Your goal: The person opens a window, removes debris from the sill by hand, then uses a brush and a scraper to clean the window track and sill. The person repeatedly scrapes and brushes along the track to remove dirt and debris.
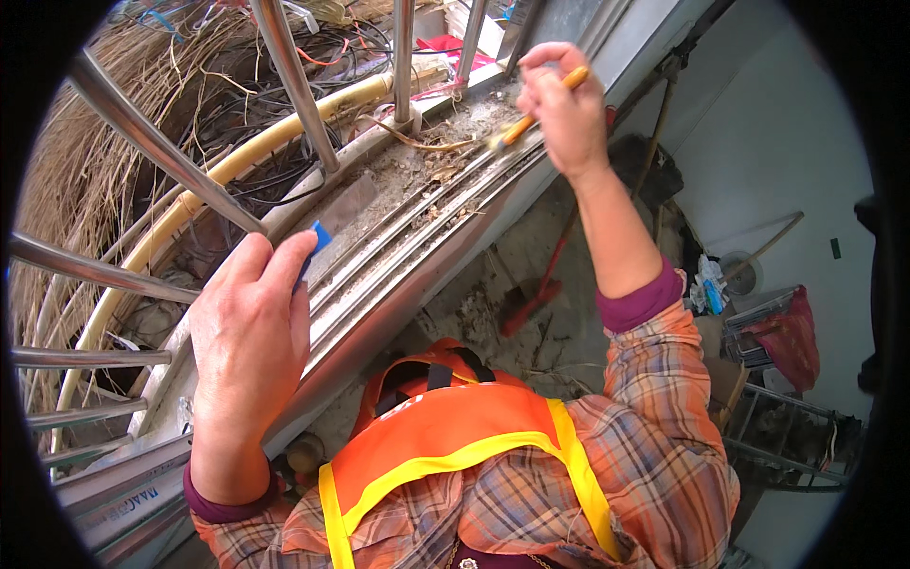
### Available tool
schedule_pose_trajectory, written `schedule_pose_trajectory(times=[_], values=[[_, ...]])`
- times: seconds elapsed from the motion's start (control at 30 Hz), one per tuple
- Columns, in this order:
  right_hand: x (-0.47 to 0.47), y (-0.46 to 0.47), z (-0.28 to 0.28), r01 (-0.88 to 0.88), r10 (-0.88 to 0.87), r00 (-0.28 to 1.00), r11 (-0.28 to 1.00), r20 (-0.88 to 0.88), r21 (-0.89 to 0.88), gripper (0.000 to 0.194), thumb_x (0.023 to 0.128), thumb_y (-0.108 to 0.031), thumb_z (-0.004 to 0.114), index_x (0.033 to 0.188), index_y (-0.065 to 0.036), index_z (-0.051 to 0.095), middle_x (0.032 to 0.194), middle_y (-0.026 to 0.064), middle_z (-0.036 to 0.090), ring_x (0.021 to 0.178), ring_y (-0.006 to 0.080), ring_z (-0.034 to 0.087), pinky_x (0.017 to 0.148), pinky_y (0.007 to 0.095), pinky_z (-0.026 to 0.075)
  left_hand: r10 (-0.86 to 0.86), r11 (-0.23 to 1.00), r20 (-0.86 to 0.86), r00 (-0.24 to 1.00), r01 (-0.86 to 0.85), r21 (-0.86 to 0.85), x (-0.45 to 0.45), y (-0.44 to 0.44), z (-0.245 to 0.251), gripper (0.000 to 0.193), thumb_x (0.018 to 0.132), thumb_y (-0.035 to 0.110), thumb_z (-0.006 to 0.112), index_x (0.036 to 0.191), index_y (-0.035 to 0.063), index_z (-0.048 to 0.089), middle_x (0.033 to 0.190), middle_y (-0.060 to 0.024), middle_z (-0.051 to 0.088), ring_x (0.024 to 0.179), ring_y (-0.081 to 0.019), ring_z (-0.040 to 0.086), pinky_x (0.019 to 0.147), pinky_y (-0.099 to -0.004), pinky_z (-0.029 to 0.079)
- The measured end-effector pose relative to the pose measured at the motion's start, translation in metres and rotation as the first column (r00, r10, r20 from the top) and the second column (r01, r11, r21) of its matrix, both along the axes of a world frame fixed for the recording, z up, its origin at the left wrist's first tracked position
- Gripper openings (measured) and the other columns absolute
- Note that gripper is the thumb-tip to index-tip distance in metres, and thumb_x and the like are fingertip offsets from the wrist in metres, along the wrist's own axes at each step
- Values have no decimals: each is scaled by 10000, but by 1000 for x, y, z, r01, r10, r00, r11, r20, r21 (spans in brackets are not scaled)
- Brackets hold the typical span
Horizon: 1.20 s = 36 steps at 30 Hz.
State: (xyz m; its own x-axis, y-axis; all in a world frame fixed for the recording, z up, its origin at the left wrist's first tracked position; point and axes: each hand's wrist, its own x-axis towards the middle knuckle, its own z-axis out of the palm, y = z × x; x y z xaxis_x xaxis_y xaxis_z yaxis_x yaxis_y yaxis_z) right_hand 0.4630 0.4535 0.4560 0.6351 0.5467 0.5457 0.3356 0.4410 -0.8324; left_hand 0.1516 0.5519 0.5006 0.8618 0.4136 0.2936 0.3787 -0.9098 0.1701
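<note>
My right hand (pixel 561 107) grips the yellow-orange handle of a small brush (pixel 522 129). The pale bristles point down onto the debris-strewn edge of the sliding window track (pixel 419 220). In my left hand (pixel 249 320), a flat blue piece (pixel 321 238), perhaps a plastic scraper, is pinched between thumb and fingers; most of it is hidden. That hand is over the near part of the sill, close to the foot of a metal bar. Dirt, dry leaf bits and grit cover the sill (pixel 398 181) and lie in the track grooves.
Curved metal bars (pixel 295 89) rise along the sill's outer edge. Beyond them are a bamboo pole (pixel 231 167), dark cables and dry straw (pixel 85 171). Below the sill, a red broom (pixel 530 309) is on the dirty floor. A wire rack (pixel 775 427) and a red bag (pixel 789 341) are at right.
</note>
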Motion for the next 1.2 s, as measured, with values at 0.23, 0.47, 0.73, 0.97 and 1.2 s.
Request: schedule_pose_trajectory(times=[0.23, 0.47, 0.73, 0.97, 1.2], values=[[-8, 6, -16, -106, 102, 994, 971, -31, -213, 96, 889, 6, 507, 899, -66, 569, 683, -59, 489, 579, 4, 431, 492, 189, 360, -21, 991, 3, 1000, 21, -134, -3, -2, -12, 338, 821, 59, 621, 1156, 66, 579, 884, -147, 561, 795, -351, 606, 677, -423, 482], [2, -18, 9, -133, 134, 990, 991, 32, -32, 92, 945, -37, 506, 1030, -44, 541, 657, -46, 431, 587, 46, 396, 593, 231, 386, -8, 933, -78, 997, -21, -360, 15, 5, -27, 233, 889, 123, 533, 1089, 9, 567, 929, -210, 622, 871, -418, 604, 762, -489, 474], [7, -3, -23, 5, 25, 990, 978, 139, -209, 68, 953, -64, 544, 1015, -59, 570, 682, -68, 462, 607, 7, 392, 538, 176, 320, -126, 988, -252, 960, 145, 60, 14, 1, -5, 226, 760, 35, 581, 980, 62, 621, 769, -113, 580, 790, -311, 608, 685, -419, 480], [-15, 3, -23, -8, 45, 984, 978, 172, -210, 91, 916, -16, 533, 971, -67, 584, 694, -57, 498, 593, -3, 444, 486, 172, 348, -81, 952, -274, 958, 156, 262, 42, -23, -30, 176, 730, 106, 615, 897, 56, 590, 810, -63, 579, 769, -203, 624, 664, -329, 475], [-44, 3, -5, -106, 127, 982, 984, 141, -142, 86, 916, -7, 538, 939, -72, 589, 620, -79, 466, 557, -15, 421, 468, 186, 326, -99, 939, -186, 977, 154, 308, 51, -21, -29, 320, 738, 108, 619, 1048, 31, 609, 796, -52, 562, 761, -197, 616, 664, -317, 474]])
